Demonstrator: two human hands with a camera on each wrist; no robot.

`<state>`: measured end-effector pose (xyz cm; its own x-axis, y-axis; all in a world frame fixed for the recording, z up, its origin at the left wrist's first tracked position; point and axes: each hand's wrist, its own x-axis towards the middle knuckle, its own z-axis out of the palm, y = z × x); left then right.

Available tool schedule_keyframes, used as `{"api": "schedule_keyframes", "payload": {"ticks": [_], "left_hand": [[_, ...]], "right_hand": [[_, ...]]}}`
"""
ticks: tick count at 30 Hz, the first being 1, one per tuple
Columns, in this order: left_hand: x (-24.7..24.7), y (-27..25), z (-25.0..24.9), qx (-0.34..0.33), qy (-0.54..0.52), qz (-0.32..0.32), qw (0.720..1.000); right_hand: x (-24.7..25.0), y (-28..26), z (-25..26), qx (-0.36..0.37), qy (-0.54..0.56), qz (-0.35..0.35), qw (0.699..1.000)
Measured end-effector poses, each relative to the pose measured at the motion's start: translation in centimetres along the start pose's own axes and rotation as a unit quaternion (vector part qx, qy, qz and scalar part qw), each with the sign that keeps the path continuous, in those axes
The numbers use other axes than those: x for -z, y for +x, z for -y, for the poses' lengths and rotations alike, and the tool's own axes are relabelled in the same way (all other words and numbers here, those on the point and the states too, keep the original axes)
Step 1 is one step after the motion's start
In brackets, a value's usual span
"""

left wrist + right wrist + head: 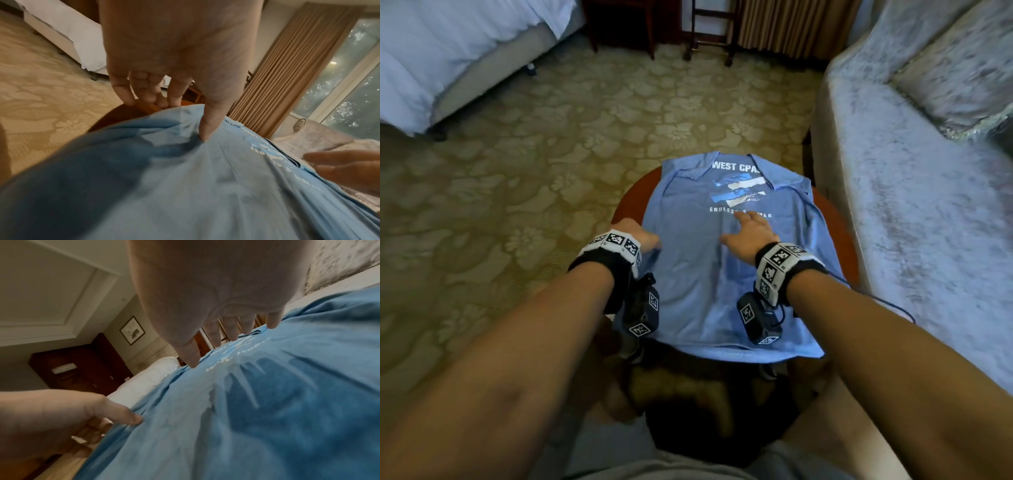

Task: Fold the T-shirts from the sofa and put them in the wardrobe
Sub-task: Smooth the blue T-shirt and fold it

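Both forearms frame the blue T-shirt (pixel 726 274), spread print-up on the round table (pixel 835 226), sleeves folded in. My left hand (pixel 642 236) pinches its left edge; my right hand (pixel 751 236) lies flat, fingers spread.

My head view looks steeply down on the T-shirt (pixel 722 274), sofa (pixel 914 192) at three o'clock. Both wrist views skim close over that cloth, facing twelve o'clock along the fingers.
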<state>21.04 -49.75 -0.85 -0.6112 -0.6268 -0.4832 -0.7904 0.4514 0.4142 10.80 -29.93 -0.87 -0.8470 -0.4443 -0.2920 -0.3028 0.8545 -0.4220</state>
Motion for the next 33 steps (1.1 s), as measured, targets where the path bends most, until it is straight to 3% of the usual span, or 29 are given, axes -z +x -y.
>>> {"api": "schedule_keyframes", "payload": {"ticks": [9, 12, 16, 20, 22, 25, 29, 33], "left_hand": [[-0.8, -2.5, 3.3, -0.024, -0.053, -0.02, 0.998], [-0.9, -3.5, 3.3, -0.075, -0.012, -0.072, 0.995], [-1.8, -5.3, 2.4, -0.181, 0.087, -0.141, 0.969], [-3.4, -6.9, 1.8, -0.268, 0.161, -0.096, 0.945], [-4.2, -7.1, 2.0, -0.28, 0.19, -0.068, 0.939], [-4.6, -7.4, 2.7, -0.281, 0.224, -0.025, 0.933], [-3.5, -8.2, 3.0, -0.264, 0.22, 0.027, 0.939], [-2.5, -9.5, 2.6, -0.203, 0.207, 0.066, 0.955]], "right_hand": [[-5.3, -3.5, 4.4, 0.081, 0.081, -0.022, 0.993], [-5.8, -4.0, 5.0, 0.087, 0.075, -0.01, 0.993], [-6.0, -4.6, 5.4, 0.052, 0.115, 0.008, 0.992], [-6.3, -5.4, 5.5, 0.019, 0.185, 0.005, 0.982], [-6.4, -5.7, 5.1, -0.015, 0.233, 0.036, 0.972], [-6.6, -6.2, 4.3, -0.063, 0.295, 0.095, 0.949], [-6.2, -7.1, 4.6, -0.086, 0.374, 0.116, 0.916], [-5.3, -7.8, 4.9, -0.111, 0.435, 0.149, 0.881]]}}
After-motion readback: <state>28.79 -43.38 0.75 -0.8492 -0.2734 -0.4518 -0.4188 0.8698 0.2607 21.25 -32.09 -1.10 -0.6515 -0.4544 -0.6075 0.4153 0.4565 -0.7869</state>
